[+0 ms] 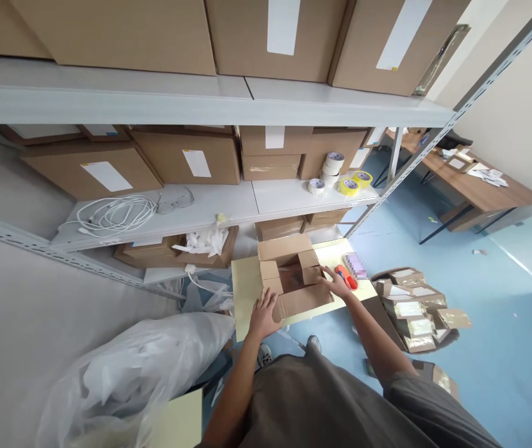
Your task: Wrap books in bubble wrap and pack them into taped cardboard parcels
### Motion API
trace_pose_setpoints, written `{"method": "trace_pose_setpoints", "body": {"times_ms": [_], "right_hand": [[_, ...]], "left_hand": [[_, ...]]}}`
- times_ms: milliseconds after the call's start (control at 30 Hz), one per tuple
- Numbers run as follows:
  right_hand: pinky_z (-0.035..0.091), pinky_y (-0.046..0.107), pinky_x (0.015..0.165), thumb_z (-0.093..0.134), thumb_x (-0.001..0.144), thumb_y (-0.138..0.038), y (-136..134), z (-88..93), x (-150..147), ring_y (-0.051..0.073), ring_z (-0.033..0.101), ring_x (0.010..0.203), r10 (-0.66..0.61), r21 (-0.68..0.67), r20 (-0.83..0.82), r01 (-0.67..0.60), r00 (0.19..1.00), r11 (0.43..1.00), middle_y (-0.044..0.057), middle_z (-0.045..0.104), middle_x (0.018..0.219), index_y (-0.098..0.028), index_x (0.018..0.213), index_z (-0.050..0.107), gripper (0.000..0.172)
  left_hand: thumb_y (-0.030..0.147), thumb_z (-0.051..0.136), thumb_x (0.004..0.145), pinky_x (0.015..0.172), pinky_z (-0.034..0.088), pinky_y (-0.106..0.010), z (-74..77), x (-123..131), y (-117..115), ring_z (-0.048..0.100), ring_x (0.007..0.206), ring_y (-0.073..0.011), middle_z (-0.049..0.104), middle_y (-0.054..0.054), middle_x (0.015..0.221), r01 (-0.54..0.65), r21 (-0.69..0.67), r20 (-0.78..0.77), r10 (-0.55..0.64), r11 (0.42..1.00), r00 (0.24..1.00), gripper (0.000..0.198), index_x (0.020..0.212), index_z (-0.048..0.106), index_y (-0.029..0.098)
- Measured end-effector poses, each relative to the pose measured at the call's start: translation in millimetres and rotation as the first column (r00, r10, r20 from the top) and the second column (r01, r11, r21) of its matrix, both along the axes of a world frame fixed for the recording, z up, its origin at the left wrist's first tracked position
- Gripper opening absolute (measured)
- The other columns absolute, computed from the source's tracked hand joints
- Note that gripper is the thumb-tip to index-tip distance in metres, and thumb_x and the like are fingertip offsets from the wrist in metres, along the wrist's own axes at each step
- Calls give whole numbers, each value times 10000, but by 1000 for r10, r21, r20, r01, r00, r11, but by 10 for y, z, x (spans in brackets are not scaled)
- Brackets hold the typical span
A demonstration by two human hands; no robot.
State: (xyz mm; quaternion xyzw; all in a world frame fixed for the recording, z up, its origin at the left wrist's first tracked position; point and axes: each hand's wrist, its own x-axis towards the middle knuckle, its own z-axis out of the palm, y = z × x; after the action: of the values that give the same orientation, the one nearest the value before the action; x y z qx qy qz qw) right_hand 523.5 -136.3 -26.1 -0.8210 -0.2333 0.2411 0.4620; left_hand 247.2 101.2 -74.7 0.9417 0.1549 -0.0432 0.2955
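An open cardboard box [294, 302] with its flaps spread stands on a pale yellow tabletop [246, 298] before me. My left hand [264, 314] lies at the box's near left corner, fingers stretched over the flap there. At the right side, my right hand [335, 284] touches the right flap with its fingers apart. Inside the box a dark reddish-brown surface shows, too shadowed to name. Right of the box lie an orange-red tape dispenser [346, 277] and a purple, blurred-out flat item [355, 266].
Shelves [219, 202] carry cardboard boxes, a coiled white cable [116, 213] and tape rolls [333, 165]. A large plastic bag [154, 361] bulges at left. Flattened or opened cartons [415, 311] lie on the blue floor at right. A brown desk [485, 183] stands beyond.
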Motion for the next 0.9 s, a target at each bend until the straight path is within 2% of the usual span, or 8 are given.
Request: {"method": "trace_pose_setpoints", "body": {"times_ms": [133,200,300,433,533,667,767,900], "right_hand": [[504,481,1136,625,903,-750,-237,-110,-143,327,592,1396,-183,67,-132,193,974,979,149,704,1415,-234,1403,707,723],[538,484,1094,592,912,-763,-219,-216,-204,328,616,1369,-238,105,-161,256,958,961,161,676,1455,-239,1450,664,755],[551,510,1072,646,891,-708,-26,-397,-233,340,650,1318,-303,116,-106,315,947,942,183,647,1481,-222,1527,572,804],[494,541,1145,679,872,-615,267,-610,-228,355,589,1389,-251,-66,84,256,964,964,173,597,1535,-215,1578,491,833],[443,529,1200,670,883,-529,348,-736,-284,348,481,1501,-235,-123,167,257,957,959,149,500,1631,-238,1605,443,811],[433,498,1210,614,927,-483,307,-838,-391,339,427,1543,-225,-178,159,253,961,951,144,425,1682,-241,1619,432,755],[446,477,1190,611,945,-476,261,-868,-429,342,430,1539,-202,-200,155,231,967,952,146,386,1702,-246,1630,426,746],[448,484,1176,652,928,-489,244,-906,-421,356,478,1489,-231,-178,154,257,961,950,132,470,1634,-292,1610,472,732]], "left_hand": [[481,669,910,1260,356,-441,5,21,154,388,1571,-321,543,-93,1619,-60,-172,113,80,983,990,647,1511,620,247],[503,546,1001,1172,451,-405,-9,108,212,570,1422,-297,718,-95,1399,-166,-235,136,202,958,970,467,1338,746,249],[526,541,1001,1070,512,-381,-45,321,298,680,1239,-297,775,-120,1194,-388,-207,106,415,898,904,450,1243,774,227],[374,717,860,1171,446,-395,-56,712,524,537,1440,-329,596,-168,1522,-528,-177,82,547,831,833,828,1615,442,173],[307,796,775,1258,359,-389,8,1048,767,357,1584,-337,359,-176,1721,-536,-275,15,561,798,827,1119,1709,201,147],[386,690,920,1181,448,-349,112,1384,1025,516,1489,-258,479,-159,1659,-524,-521,-30,599,674,800,1037,1723,81,142],[517,542,1013,1132,493,-365,120,1452,1107,614,1385,-254,632,-140,1526,-512,-569,29,638,644,770,760,1652,363,146],[577,430,1030,1173,467,-402,55,1353,1033,631,1353,-278,745,-132,1349,-481,-509,120,612,714,782,601,1333,711,140]]}}
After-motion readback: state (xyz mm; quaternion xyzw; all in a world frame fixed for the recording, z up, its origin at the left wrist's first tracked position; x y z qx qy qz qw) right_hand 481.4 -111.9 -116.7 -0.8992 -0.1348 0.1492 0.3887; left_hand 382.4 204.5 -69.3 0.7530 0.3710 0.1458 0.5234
